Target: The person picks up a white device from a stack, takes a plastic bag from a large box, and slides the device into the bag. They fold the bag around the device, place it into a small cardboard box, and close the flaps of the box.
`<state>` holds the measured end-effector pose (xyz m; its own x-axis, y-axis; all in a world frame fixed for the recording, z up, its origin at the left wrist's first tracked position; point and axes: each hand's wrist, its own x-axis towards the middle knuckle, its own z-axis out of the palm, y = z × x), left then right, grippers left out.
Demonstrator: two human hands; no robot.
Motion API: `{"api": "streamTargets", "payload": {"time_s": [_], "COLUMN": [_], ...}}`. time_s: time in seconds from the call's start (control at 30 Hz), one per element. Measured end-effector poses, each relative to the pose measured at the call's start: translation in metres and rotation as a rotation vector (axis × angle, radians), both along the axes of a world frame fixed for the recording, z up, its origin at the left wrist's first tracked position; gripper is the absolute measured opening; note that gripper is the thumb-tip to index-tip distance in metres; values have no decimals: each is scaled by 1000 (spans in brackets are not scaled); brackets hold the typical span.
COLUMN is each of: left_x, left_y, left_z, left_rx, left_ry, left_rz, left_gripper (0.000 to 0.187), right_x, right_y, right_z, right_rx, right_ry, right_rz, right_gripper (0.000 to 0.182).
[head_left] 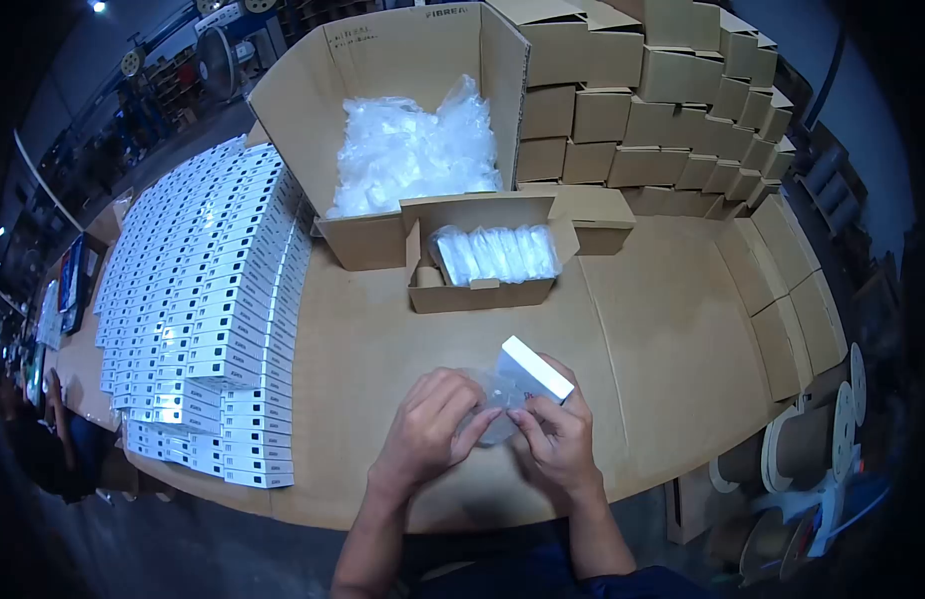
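Observation:
My left hand [437, 419] is closed, its thumb and fingers pinching a clear plastic bag [499, 427]. Close beside it, my right hand [562, 439] holds a small white box [535, 371] tilted up between palm and fingers. The right thumb and forefinger also meet at the bag's edge, so both sets of fingertips almost touch. Beyond the hands stands an open cardboard carton [482, 298] with a row of bagged items [497, 254] packed inside.
A large open carton [402, 55] full of clear plastic bags [417, 150] stands at the back. Stacked white boxes [198, 309] cover the table's left side. Cardboard boxes [672, 125] are piled at the back right, with more [787, 275] along the right edge. Spools [812, 439] sit beyond the table [382, 339].

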<state>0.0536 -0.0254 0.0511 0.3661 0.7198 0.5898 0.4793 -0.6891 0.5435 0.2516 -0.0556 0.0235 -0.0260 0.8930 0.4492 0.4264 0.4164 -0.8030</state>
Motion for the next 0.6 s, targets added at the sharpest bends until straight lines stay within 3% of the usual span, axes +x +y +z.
{"api": "streamTargets", "payload": {"time_s": [0.2,0.3,0.37,0.4,0.5,0.53,0.6], "left_x": [1,-9,-18,-21,-9,-15,-10], "left_y": [4,13,17,21,31,18,-2], "left_z": [-6,-6,-20,-28,-49,-56,-60], "left_rx": [-196,-367,-491,-547,-187,-412,-632], "left_ry": [-164,-360,-678,-838,-1138,-1188,-1068], "left_rz": [121,224,245,254,195,17,-87], "left_gripper": [16,14,17,21,45,69,68], "right_x": [9,11,9,8,3,3,3], "right_y": [-2,-3,-2,-3,-4,-1,0], "right_z": [2,-8,-11,-12,-16,-23,-28], "right_rx": [-240,-285,-304,-327,-282,-247,-212], "right_ry": [50,53,90,120,189,192,193], "right_rz": [139,160,124,92,-7,-18,-47], "right_gripper": [15,15,15,15,15,15,14]}}
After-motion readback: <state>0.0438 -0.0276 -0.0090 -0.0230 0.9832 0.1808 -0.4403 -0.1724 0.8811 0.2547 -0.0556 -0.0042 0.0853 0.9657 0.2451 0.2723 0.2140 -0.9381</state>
